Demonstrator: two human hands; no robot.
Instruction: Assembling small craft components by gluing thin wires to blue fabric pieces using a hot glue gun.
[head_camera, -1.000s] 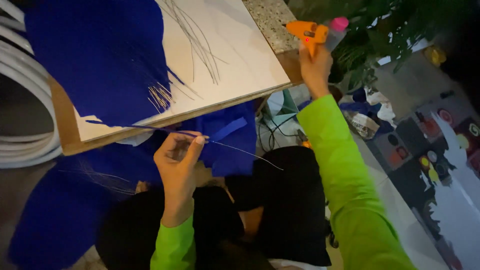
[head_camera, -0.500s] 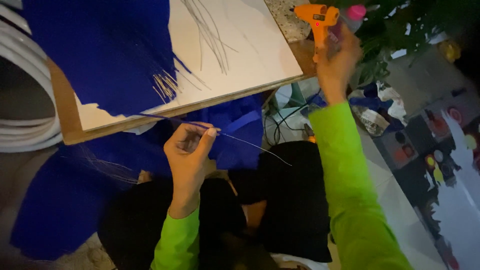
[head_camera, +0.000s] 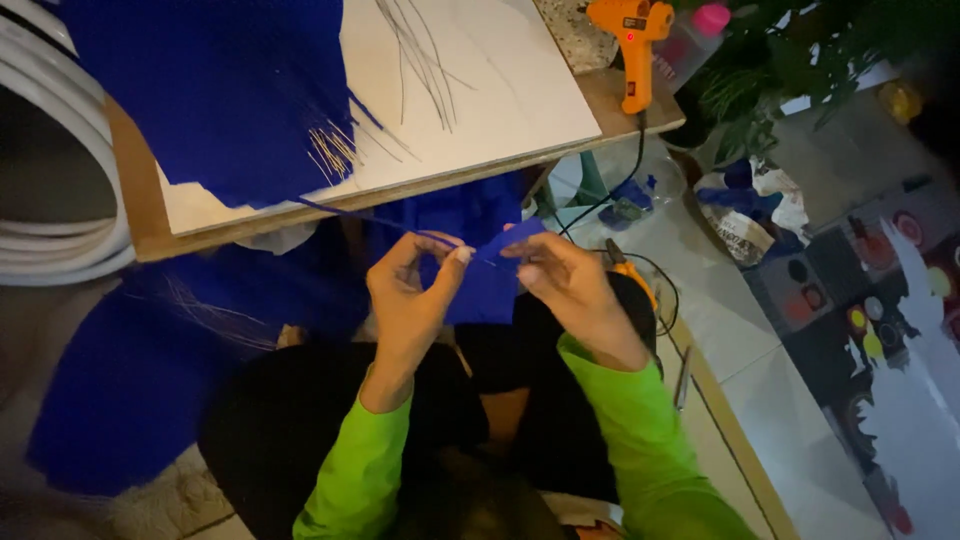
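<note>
Below the near edge of the wooden board (head_camera: 140, 215), over my lap, my left hand (head_camera: 410, 290) and right hand (head_camera: 565, 285) meet. My left thumb and forefinger are pressed together on a thin blue strand (head_camera: 380, 222) that runs up and left to the board's edge; what exactly sits between those fingertips is too small to make out. My right fingers pinch a small blue fabric piece (head_camera: 505, 245), soft and flat, its lower part hidden behind my hand and merging with more blue cloth beneath, so I cannot tell where it ends.

On the board lies a pale smooth sheet (head_camera: 500, 90), with a large deep-blue felt-like patch (head_camera: 220, 90) covering its left part, cut off at the top of the view, and a few thin dark wires (head_camera: 420, 50) fanned beside it. At the board's far right corner stands an orange glue gun (head_camera: 635, 40), its black cord dropping past the edge. Left of the board, white coiled tubing (head_camera: 60, 180) is only partly visible. Right of the board, dark leaves (head_camera: 800, 60) are dim and blurred.
</note>
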